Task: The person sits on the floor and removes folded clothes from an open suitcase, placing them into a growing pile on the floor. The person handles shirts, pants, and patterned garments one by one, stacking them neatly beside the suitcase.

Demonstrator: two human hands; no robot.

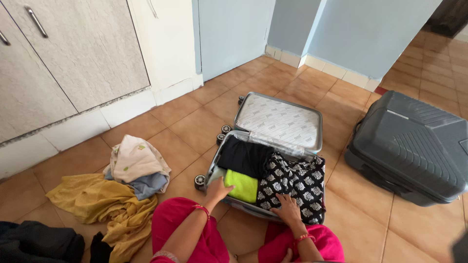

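Note:
A small grey suitcase (317, 127) lies open on the tiled floor in front of me, its patterned lid flat on the far side. Inside lie a black garment (245, 156), a bright green folded cloth (242, 185) and a black-and-white patterned cloth (297, 180). My left hand (218, 189) rests flat at the near left of the case, touching the green cloth's edge. My right hand (287, 209) presses flat on the near edge of the patterned cloth. Both wrists carry red thread bands. My knees in pink trousers sit just below.
A heap of clothes (117, 195), cream, blue-grey and mustard yellow, lies on the floor to my left, with dark garments (41, 241) at the bottom left corner. A larger dark grey closed suitcase (412, 146) lies to the right. Cupboard doors (73, 53) and walls stand behind.

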